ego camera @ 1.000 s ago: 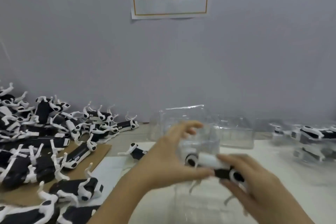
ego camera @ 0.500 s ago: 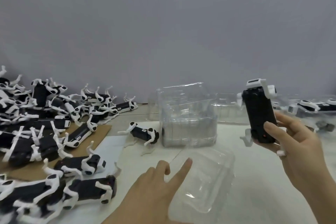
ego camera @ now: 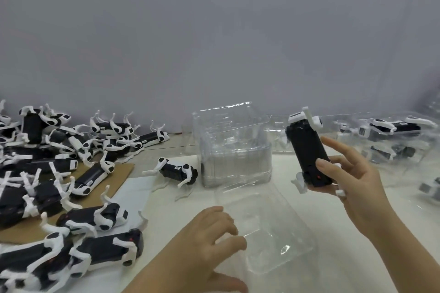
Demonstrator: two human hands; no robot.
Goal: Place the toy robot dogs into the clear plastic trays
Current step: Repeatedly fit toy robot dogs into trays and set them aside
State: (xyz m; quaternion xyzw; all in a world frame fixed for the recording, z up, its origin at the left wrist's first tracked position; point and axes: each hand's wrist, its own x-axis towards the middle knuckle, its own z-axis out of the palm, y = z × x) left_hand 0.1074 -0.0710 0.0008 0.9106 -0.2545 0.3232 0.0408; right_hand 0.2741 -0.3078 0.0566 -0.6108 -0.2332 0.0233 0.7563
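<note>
Right hand (ego camera: 352, 183) clamps black-and-white toy robot dog (ego camera: 307, 150), long axis near upright, raised off white table (ego camera: 357, 269). Empty clear plastic tray (ego camera: 273, 228) lies below-left, slanting far-left to near-right. Left hand (ego camera: 214, 240), nearer, curls against its left rim; grip unclear.

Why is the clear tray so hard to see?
Head view: the empty clear tray shows only through glare spots against the pale table; the left hand at its rim is blurred, the toy robot dog in the right hand sharper.
</note>
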